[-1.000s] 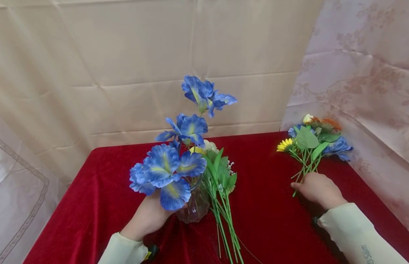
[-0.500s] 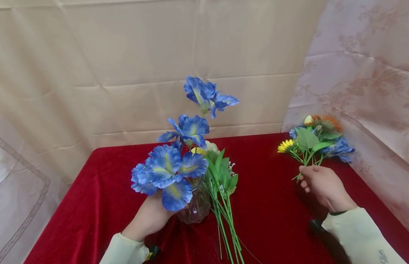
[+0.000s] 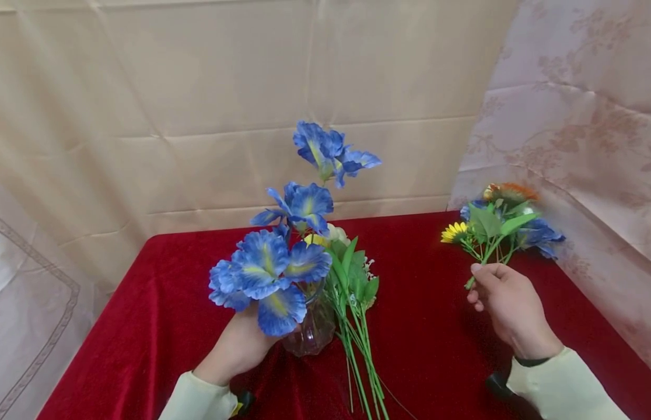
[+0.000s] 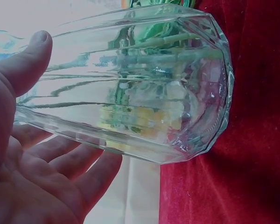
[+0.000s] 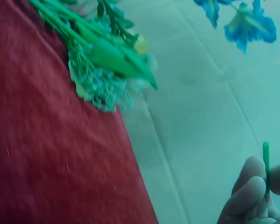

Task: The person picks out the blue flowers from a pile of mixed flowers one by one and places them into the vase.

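My left hand [image 3: 241, 344] holds the clear faceted glass vase [image 3: 311, 332], thumb on one side and fingers on the other in the left wrist view. Blue artificial irises [image 3: 262, 262] rise from the vase and cover part of the hand; green stems show through the vase glass [image 4: 154, 88]. At the right, my right hand [image 3: 511, 303] pinches a green flower stem [image 5: 266, 156] between thumb and fingers. Which bloom it belongs to I cannot tell. Just beyond the hand are a yellow sunflower [image 3: 454, 232], an orange flower [image 3: 520, 191], blue petals [image 3: 539, 236] and green leaves [image 3: 485, 221].
A bundle of long-stemmed artificial flowers [image 3: 357, 326] lies right beside the vase, its stems toward the near edge. Red velvet cloth [image 3: 420, 350] covers the table. A beige curtain [image 3: 199, 116] hangs behind, and a floral cloth [image 3: 583, 116] borders the right side.
My right hand has moved up the stems and changed its hold, pinching near their lower ends. The orange flower has shifted and tilted slightly left. My left hand and the vase stay put.
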A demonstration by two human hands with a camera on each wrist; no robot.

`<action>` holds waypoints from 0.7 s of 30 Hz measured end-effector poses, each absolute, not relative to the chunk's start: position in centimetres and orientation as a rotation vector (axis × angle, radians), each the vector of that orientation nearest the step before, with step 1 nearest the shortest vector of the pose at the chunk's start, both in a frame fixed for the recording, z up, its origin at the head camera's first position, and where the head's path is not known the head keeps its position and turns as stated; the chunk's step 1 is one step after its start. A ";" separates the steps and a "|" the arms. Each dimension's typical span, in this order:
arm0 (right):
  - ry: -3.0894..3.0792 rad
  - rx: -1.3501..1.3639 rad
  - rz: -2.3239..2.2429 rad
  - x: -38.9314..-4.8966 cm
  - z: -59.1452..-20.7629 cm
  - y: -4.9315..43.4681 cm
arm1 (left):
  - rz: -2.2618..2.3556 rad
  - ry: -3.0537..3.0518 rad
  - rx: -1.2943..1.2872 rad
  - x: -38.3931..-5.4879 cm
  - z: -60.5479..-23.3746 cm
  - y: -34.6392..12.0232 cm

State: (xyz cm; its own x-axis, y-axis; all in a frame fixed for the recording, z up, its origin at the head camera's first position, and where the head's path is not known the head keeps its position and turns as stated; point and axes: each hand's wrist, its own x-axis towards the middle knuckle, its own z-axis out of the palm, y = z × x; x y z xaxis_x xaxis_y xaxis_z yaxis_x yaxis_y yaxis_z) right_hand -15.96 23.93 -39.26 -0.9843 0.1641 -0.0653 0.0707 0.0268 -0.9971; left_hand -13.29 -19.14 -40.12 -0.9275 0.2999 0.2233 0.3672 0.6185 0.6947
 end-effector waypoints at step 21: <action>-2.393 0.151 2.121 -13.9 -39.5 19.6 | -1.164 -2.748 -0.586 -13.1 -40.1 -19.0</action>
State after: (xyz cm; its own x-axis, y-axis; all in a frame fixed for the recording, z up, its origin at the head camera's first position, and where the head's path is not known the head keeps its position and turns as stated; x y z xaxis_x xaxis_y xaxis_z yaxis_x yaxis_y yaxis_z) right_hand -13.86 19.58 -39.54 -0.9938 -0.1100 0.0174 -0.0305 0.1185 -0.9925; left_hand -13.13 -18.95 -40.07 -0.9209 0.3092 0.2374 0.3857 0.6338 0.6705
